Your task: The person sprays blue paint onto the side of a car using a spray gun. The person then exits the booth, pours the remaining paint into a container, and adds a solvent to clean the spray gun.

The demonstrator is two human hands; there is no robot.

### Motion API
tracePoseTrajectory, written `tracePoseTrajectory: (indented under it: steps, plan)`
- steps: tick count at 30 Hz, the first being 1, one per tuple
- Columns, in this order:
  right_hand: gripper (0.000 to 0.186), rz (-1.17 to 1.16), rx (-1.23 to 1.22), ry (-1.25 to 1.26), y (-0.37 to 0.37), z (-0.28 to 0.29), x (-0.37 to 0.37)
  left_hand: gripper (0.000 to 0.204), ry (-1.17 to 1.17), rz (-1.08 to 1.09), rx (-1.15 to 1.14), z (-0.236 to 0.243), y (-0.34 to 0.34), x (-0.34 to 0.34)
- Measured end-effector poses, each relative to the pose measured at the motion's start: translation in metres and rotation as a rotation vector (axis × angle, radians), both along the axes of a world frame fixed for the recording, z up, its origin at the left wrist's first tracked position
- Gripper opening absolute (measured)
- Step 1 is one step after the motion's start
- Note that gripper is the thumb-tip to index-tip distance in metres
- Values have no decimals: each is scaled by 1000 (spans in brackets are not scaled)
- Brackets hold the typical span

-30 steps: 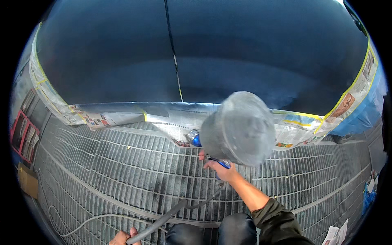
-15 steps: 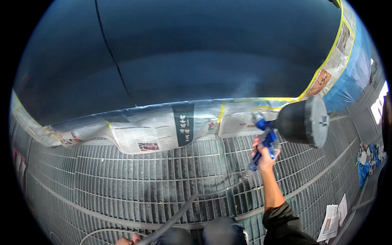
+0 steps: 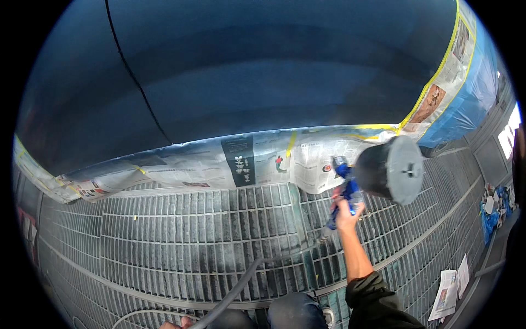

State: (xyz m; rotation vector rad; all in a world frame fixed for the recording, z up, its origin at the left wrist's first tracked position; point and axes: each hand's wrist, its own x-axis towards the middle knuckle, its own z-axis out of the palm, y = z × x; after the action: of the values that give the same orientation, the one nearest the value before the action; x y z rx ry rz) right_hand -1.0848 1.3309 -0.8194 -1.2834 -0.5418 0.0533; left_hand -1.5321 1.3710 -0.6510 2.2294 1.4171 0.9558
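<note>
1. Metal grating floor [image 3: 181,241] fills the lower half of the view, grey with overspray, and some loose sheets of paper [image 3: 448,288] lie on it at the far right.
2. Above it stands a large dark blue car body panel [image 3: 274,71], glossy, with a thin seam line running down its left part.
3. Newspaper masking [image 3: 219,162] is taped along the panel's lower edge with yellow tape; blue plastic sheeting [image 3: 471,93] covers the right end.
4. An air hose [image 3: 235,290] trails across the grating from the bottom edge toward the gun.
5. The spray gun [image 3: 345,189], blue-bodied with a big grey cup [image 3: 390,169] on top, sits low and right, just in front of the masked edge and pointed at the panel.
6. The right hand [image 3: 346,215] is wrapped around the gun's handle, grip closed firmly on it, arm stretched out.
7. Only a few fingertips of the left hand [image 3: 174,324] show at the bottom edge, close by the hose; I cannot tell whether that grip is closed or loose.
8. To judge from this, a good pass would keep the nozzle square to the panel, at a steady distance, and the hose clear of the wet surface.
</note>
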Motion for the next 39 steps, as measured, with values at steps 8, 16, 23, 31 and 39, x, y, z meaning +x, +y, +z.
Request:
tracePoseTrajectory:
  steps: [8,16,23,31,39]
  plan:
    - [18,225,-231,-316,92,-55,-93,24,44,102,22,-7,8,-65]
    - [32,640,-195,-364,159,-26,-188,28,49,157,-46,-12,31,-134]
    - [45,731,24,-340,116,91,-210,29,-68,3,72,-38,91,-163]
    - [28,384,-142,92,-77,156,-77,19,-312,-194,-40,-10,76,-56]
    - [36,98,126,75,-153,201,63,17,22,3,279,6,-11,44]
